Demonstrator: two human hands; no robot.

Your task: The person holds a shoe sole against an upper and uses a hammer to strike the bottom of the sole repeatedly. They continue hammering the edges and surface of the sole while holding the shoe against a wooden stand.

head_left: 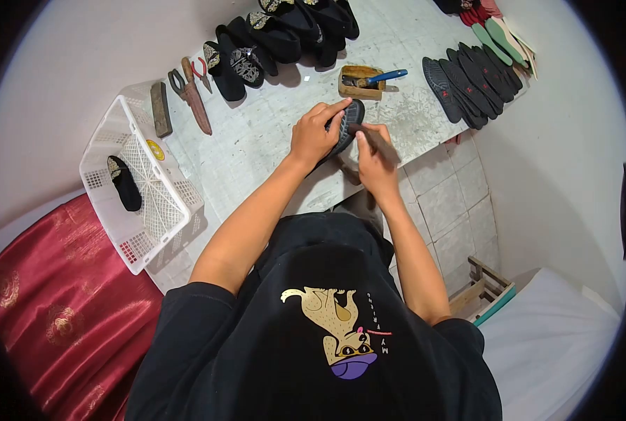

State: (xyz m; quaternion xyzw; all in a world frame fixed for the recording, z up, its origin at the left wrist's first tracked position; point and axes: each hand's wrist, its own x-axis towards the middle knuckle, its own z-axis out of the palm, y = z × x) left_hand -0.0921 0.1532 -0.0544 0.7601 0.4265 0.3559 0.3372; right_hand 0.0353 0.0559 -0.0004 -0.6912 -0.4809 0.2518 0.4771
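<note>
A black shoe sole [352, 121] lies at the table's front edge, its ribbed underside up. My left hand [317, 132] is closed on it, fingers and thumb along its left side. In my right hand [377, 165], closed at the sole's right side, is a dark brown tool [377, 144] whose tip meets the sole; its exact kind is hard to make out. Just beyond stands a small wooden box [358, 91] with dark contents and a blue-handled brush [389, 76] resting across it.
Embroidered black shoes [246, 64] stand at the back, with pliers [201, 73], shears [189, 91] and a dark block [161, 109] to their left. Black soles [467, 84] lie in rows at right. A white basket [176, 203] holding one shoe [124, 184] stands left.
</note>
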